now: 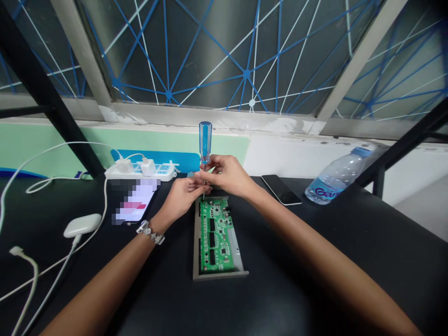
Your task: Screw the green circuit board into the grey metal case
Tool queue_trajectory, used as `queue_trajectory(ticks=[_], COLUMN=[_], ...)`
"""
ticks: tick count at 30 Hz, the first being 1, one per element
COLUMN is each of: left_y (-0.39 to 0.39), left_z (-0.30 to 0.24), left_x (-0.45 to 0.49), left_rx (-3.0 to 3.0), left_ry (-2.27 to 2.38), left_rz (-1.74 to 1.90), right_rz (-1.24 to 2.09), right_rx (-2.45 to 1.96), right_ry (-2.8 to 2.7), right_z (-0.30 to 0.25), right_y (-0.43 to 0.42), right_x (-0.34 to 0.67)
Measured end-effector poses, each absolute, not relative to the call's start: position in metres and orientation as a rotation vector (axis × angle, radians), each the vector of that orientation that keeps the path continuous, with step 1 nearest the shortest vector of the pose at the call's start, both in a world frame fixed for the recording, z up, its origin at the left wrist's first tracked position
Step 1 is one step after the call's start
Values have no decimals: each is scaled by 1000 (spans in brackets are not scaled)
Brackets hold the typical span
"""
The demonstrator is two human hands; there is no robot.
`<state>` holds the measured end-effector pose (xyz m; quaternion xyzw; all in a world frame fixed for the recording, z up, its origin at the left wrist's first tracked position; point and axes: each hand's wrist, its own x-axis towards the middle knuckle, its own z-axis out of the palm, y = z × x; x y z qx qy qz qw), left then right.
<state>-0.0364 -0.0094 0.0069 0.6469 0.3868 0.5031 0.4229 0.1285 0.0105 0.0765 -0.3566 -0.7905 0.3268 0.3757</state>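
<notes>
A green circuit board (216, 235) lies in a shallow grey metal tray (241, 261) on the black table. A screwdriver with a clear blue handle (205, 140) stands upright, its thin shaft reaching down to the board's far left corner. My right hand (227, 175) pinches the screwdriver just below the handle. My left hand (182, 196), with a bracelet at the wrist, has its fingers closed around the lower shaft near the tip.
A lit phone (135, 205) lies left of the tray and a dark phone (280, 189) to the right. A water bottle (338, 176) lies on its side. A white power strip (140, 170) with chargers, white cables and a white oval device (82, 225) are at the left.
</notes>
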Motion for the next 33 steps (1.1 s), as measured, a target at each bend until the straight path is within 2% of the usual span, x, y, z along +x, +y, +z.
queue_trajectory(ticks=[4, 8, 15, 23, 29, 33], left_y=[-7, -5, -9, -11, -11, -10], left_z=[8, 9, 6, 0, 0, 4], left_x=[-40, -42, -37, -31, -32, -35], left_rx=[1671, 1754, 1713, 1747, 1678, 1619], left_ry=[849, 823, 827, 1116, 1081, 1011], left_rz=[1174, 1115, 1189, 1391, 1428, 1349], right_rz=[1227, 1318, 1136, 960, 728, 792], right_rx=[-830, -825, -825, -855, -951, -938], right_ry=[-2044, -2039, -2041, -1973, -1927, -1930], right_z=[87, 90, 79, 69, 65, 67], right_y=[8, 7, 16, 16, 14, 12], right_x=[134, 135, 134, 128, 122, 123])
